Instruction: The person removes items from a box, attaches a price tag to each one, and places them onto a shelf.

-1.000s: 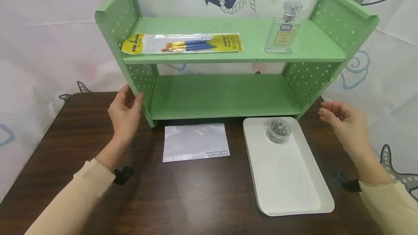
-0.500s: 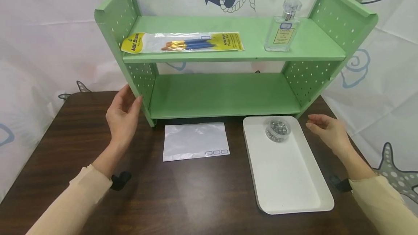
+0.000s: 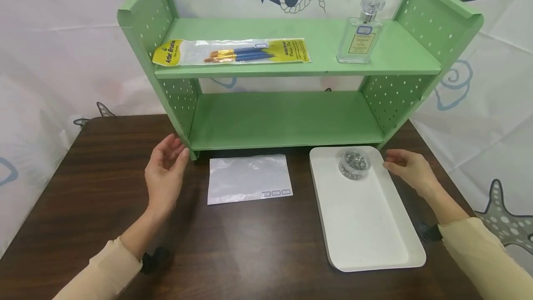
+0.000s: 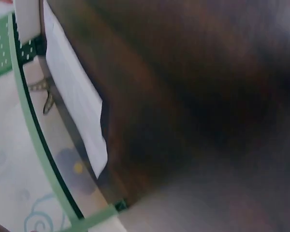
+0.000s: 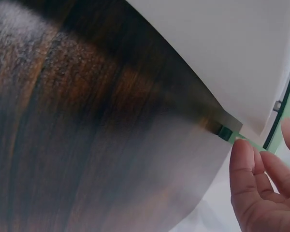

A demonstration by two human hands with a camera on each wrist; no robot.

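Note:
My left hand [image 3: 164, 177] is beside the lower left corner of the green two-tier shelf [image 3: 287, 119], its fingers loosely bent and holding nothing. On the other side, my right hand [image 3: 412, 170] hovers by the right rim of the white tray [image 3: 366, 226], thumb and fingers loosely bent. Whether its fingertips touch the rim I cannot tell. A small clear round tub of silvery bits [image 3: 354, 165] sits at the tray's far end. Between the hands lies a flat white sheet or packet [image 3: 250, 179] with small labels along its near edge. The right wrist view shows the right fingers [image 5: 244, 169] near the shelf's foot.
On the upper shelf lies a clear and yellow packet of artist brushes [image 3: 233, 53]. A glass perfume bottle [image 3: 360, 40] stands to its right. Everything rests on a dark wooden table [image 3: 250, 249], with a patterned white cloth [image 3: 75, 45] behind it.
My left hand has come off the shelf's left side and moved down towards me. My right hand has moved left, closer to the tray's rim. The objects have stayed put.

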